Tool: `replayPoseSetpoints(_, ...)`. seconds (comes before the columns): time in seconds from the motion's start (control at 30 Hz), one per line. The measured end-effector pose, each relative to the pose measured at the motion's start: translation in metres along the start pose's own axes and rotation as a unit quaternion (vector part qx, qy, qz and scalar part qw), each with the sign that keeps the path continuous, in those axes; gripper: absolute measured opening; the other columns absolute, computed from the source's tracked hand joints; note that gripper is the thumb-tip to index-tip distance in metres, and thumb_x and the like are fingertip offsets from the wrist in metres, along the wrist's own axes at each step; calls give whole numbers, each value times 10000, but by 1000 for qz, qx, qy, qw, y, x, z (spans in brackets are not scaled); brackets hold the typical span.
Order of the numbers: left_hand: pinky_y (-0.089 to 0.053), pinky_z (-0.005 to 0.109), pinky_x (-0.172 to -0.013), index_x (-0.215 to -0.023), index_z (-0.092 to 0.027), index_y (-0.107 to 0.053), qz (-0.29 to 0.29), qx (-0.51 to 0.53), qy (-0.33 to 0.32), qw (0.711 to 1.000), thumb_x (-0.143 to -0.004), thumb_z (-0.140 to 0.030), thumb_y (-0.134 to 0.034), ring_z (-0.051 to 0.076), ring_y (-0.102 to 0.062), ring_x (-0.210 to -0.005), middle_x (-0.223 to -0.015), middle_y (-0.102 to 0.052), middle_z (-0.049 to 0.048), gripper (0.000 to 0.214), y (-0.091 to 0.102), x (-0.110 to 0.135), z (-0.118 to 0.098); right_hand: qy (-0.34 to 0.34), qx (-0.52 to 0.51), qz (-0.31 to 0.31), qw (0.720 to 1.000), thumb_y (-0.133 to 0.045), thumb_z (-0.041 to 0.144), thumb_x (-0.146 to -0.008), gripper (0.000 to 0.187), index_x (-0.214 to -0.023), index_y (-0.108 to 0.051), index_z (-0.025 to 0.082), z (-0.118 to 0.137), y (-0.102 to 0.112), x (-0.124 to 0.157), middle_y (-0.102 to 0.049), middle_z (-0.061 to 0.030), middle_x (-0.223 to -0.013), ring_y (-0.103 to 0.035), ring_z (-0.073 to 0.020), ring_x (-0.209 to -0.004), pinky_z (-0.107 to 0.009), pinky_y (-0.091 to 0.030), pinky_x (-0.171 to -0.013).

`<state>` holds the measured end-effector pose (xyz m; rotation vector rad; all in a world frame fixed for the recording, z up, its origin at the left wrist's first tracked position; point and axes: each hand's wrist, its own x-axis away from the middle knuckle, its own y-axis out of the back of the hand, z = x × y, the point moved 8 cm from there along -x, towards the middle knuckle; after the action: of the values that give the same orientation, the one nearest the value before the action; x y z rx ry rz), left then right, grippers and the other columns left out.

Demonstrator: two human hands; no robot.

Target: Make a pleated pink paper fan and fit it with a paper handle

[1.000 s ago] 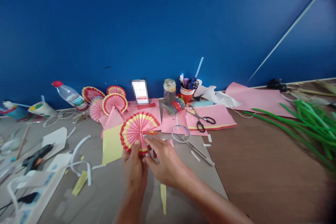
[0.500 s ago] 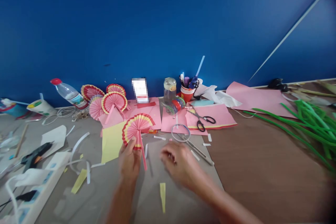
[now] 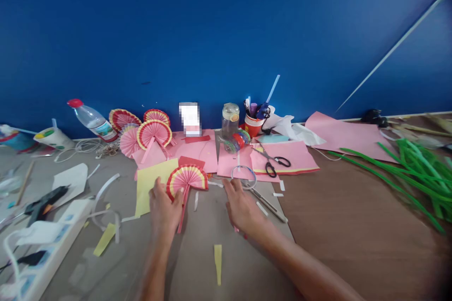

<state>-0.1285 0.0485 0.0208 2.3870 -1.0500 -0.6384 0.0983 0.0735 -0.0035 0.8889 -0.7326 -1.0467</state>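
Note:
My left hand [image 3: 163, 208] grips a pleated paper fan [image 3: 188, 178], pink with red and yellow bands, its thumb pressed on the lower folds. The fan's pink stick handle [image 3: 182, 214] runs down beside the palm. The fan lies low over a yellow sheet [image 3: 150, 183]. My right hand [image 3: 243, 207] rests on the grey board with fingers stretched out and holds nothing. Its fingertips lie just below a clear tape ring [image 3: 243, 178]. A bit of pink paper shows under its wrist.
Several finished fans [image 3: 152, 133] lie at the back by a water bottle [image 3: 91, 119]. Scissors [image 3: 274, 163] rest on pink sheets [image 3: 293, 155]; a jar [image 3: 229, 120] and a pen cup [image 3: 253, 125] stand behind. Glue gun [image 3: 45, 199], power strip [image 3: 45, 240] left; green stems [image 3: 418, 164] right.
My right hand has let go of the fan and moved right, down onto the board. My left hand has lowered the fan toward the table, and it now looks half folded.

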Motion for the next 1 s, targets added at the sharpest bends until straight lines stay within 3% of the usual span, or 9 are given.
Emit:
replayPoseSetpoints(0.1,-265,546,-1050,-1263,-151,-434,-80,-86,-146,982,-725,-259,-633,348,-348,-1268,-1287,-465,178,584,16,15,-41,17,-106,-38,994,-392,-75,-654,667,-1294,-370,110,-8,6,-1,-452,-192,-1203,-566,-198,-846,-327,-462,-725)
replayPoseSetpoints(0.17,-378,467,-985,-1173,-182,-512,6,-2,-171,985,-784,-285,-571,285,-472,-1158,-1183,-552,130,406,4,24,-59,32,-222,-53,973,-406,-49,-675,626,-1269,-375,146,-10,14,-1,-478,-141,-1148,-552,-158,-785,-308,-467,-714)
replayPoseSetpoints(0.23,-481,378,-808,-1026,-184,-589,180,109,-89,974,-800,-359,-552,227,-595,-916,-987,-629,91,288,-29,33,-62,52,-354,-56,932,-435,12,-718,586,-1263,-357,212,-8,21,1,-488,-79,-1091,-522,-106,-678,-268,-465,-650)
replayPoseSetpoints(0.3,-481,332,-728,-984,-170,-615,319,226,43,919,-799,-425,-544,208,-618,-833,-901,-660,78,322,-66,48,-60,73,-465,-51,881,-460,69,-744,581,-1275,-324,260,-2,24,4,-487,-44,-1059,-509,-82,-641,-234,-451,-598)
replayPoseSetpoints(0.37,-463,306,-691,-938,-158,-635,396,335,114,847,-794,-451,-550,194,-616,-785,-823,-664,63,338,-94,62,-65,76,-537,-47,839,-482,93,-744,593,-1283,-311,272,4,23,6,-501,-27,-1007,-530,-84,-671,-221,-449,-598)
replayPoseSetpoints(0.43,-447,281,-672,-860,-157,-637,396,395,152,815,-776,-438,-586,160,-594,-714,-734,-642,27,298,-109,65,-64,56,-567,-59,820,-500,93,-733,609,-1288,-315,264,2,20,6,-524,-13,-939,-550,-93,-683,-222,-457,-611)
replayPoseSetpoints(0.6,-345,190,-521,-733,-148,-616,359,348,152,853,-690,-365,-700,67,-445,-526,-576,-524,-53,236,-117,59,-44,62,-357,-155,919,-486,152,-811,182,-928,-622,186,-25,43,2,-602,-48,-826,-568,-167,-771,-297,-453,-709)
replayPoseSetpoints(0.7,-339,177,-496,-777,-149,-610,363,353,184,842,-627,-336,-753,62,-450,-519,-588,-531,-56,279,-120,59,-35,75,-224,-191,953,-513,137,-794,150,-800,-658,177,-41,60,0,-633,-76,-821,-569,-197,-809,-340,-432,-767)
replayPoseSetpoints(1.0,-425,184,-543,-1049,-196,-593,432,566,322,624,-645,-186,-764,54,-496,-528,-645,-544,-45,438,-126,82,-53,87,-401,-51,910,-467,135,-797,321,-1052,-642,219,-16,40,-20,-605,-46,-934,-566,-139,-797,-279,-456,-727)
